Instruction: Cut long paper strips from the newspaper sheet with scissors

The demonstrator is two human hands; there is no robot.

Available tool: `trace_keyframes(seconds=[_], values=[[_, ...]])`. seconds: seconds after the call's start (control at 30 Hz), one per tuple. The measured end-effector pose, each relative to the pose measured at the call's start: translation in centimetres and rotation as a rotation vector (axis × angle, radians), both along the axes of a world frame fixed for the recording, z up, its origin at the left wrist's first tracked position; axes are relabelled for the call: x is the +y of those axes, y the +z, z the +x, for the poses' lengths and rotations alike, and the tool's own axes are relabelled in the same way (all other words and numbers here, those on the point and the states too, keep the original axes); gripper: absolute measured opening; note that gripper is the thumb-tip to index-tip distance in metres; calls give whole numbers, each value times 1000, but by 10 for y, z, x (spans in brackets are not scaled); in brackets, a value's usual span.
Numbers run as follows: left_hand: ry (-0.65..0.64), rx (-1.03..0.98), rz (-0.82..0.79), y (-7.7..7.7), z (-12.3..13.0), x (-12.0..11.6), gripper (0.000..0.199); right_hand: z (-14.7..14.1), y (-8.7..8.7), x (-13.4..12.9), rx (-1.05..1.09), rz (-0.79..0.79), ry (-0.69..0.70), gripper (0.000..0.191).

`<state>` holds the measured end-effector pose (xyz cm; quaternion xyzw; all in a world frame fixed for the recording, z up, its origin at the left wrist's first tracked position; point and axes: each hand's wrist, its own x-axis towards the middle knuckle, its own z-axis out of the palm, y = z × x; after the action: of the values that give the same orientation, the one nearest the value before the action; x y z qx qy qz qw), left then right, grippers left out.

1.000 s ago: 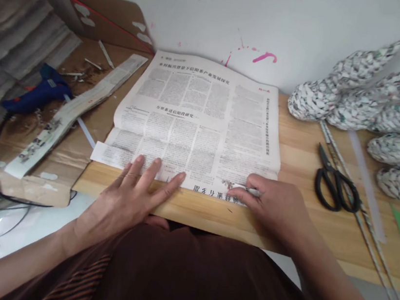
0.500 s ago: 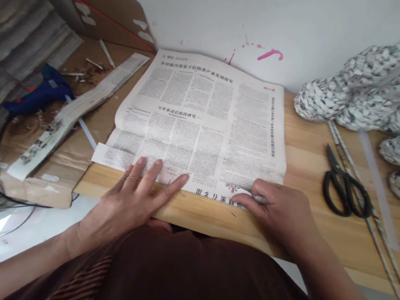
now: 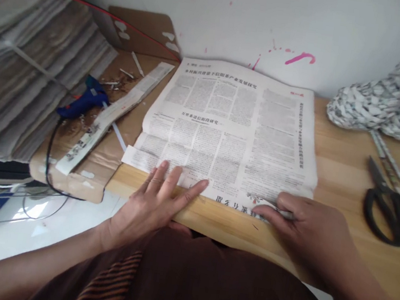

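A stack of newspaper sheets [image 3: 202,135] lies at the front of the wooden table, against the wall at its back. Along its near edge runs a narrow folded or rolled strip of paper. My left hand [image 3: 161,194] rests on the near edge with fingers spread, thumb pointing right. At the right end of that edge, my right hand [image 3: 298,214] pinches the rolled end of the paper strip between thumb and curled fingers.
Black scissors [image 3: 391,209] and thin paper rods [image 3: 397,166] lie on the right, below woven paper pieces [image 3: 379,104]. On cardboard [image 3: 97,176] at left are a blue glue gun [image 3: 84,100] and paper strips [image 3: 116,114]. A tall newspaper pile [image 3: 33,69] stands far left.
The view has turned left, so everything sits further right and more of the newspaper pile shows. Both hands keep nearly the same places on the paper.
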<state>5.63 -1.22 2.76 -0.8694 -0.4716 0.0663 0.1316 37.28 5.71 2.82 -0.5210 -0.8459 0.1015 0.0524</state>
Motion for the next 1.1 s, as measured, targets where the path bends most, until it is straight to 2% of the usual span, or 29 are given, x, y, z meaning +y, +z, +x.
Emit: trace_keyframes(seconds=[0.47,0.7,0.93,1.1], values=[[62,18,-31,1,2,1,111,0,-4,3,-30,-86,-82,75],[39,2,-64,-2,-2,-1,105,-3,1,1,-30,-43,-73,73],[-36,-64,26,-7,-10,0,96,-7,3,-1,-52,-23,-70,65],[-40,-88,40,-10,-9,1,100,-5,0,-5,-14,38,-81,66]])
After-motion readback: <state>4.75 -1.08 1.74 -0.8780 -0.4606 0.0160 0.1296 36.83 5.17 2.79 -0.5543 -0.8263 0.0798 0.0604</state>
